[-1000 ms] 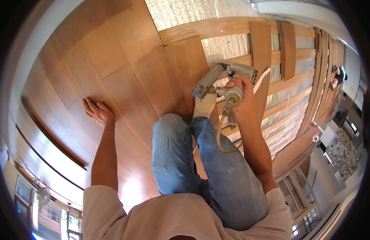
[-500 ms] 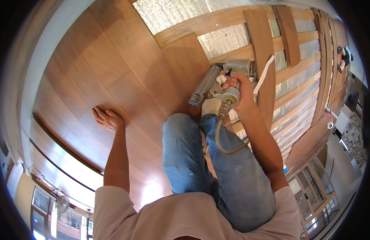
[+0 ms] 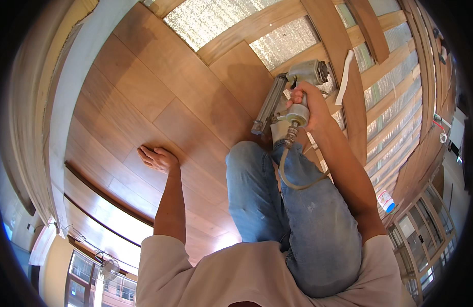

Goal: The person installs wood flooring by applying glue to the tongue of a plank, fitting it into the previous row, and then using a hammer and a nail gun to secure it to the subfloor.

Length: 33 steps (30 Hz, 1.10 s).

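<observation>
My left hand (image 3: pixel 158 158) lies flat on the laid wooden floorboards (image 3: pixel 190 125), its fingers stretched out and nothing in it. In my right hand (image 3: pixel 312 105) is a metal nail gun (image 3: pixel 304 72), gripped by its handle with the fingers wrapped round. The gun's long slanted magazine (image 3: pixel 271 105) slopes down toward the boards beside my knees; I cannot tell if its tip touches them. From the handle's end, an air hose (image 3: pixel 284 171) curves over my jeans.
Ahead, wooden battens (image 3: pixel 257 29) cross silver foil sheeting (image 3: pixel 211 20). A loose plank (image 3: pixel 328 33) and a curved white strip (image 3: pixel 345 77) lie to the right. A blue-lidded tub (image 3: pixel 386 201) stands further right. At lower left is a fan (image 3: pixel 109 268).
The view has shifted, so the floor and both arms appear further right. The blue-lidded tub shows more fully. My left hand stays on the same boards, and my right hand keeps its grip.
</observation>
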Motion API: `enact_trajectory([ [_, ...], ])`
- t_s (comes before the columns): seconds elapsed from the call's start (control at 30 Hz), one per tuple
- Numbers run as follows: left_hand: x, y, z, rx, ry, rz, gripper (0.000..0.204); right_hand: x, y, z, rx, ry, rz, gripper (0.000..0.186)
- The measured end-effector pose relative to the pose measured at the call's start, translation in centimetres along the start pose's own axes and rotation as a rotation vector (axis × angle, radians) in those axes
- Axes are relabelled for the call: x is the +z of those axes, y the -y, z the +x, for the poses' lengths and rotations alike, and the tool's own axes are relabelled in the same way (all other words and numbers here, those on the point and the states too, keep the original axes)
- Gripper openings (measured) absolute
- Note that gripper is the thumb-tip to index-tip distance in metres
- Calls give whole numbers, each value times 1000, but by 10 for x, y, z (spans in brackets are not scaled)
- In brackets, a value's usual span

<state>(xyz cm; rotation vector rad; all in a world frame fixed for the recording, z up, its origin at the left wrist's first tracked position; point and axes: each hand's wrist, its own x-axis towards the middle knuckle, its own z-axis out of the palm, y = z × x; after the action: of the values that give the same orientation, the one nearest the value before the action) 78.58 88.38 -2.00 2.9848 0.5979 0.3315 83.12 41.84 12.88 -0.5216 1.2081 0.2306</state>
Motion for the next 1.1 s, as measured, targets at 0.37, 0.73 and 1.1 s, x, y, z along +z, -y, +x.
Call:
enact_trajectory([
  [0.37,2,5,-3,31,-44,-121,51,-21,-3,-9,-30,1,-104,20],
  [0.73,-2,3,-1,38,-38,-4,49,-41,-2,2,2,21,-52,20],
  [1.1,-1,1,-3,21,-6,14,51,-34,97,-24,-314,-99,-290,18],
])
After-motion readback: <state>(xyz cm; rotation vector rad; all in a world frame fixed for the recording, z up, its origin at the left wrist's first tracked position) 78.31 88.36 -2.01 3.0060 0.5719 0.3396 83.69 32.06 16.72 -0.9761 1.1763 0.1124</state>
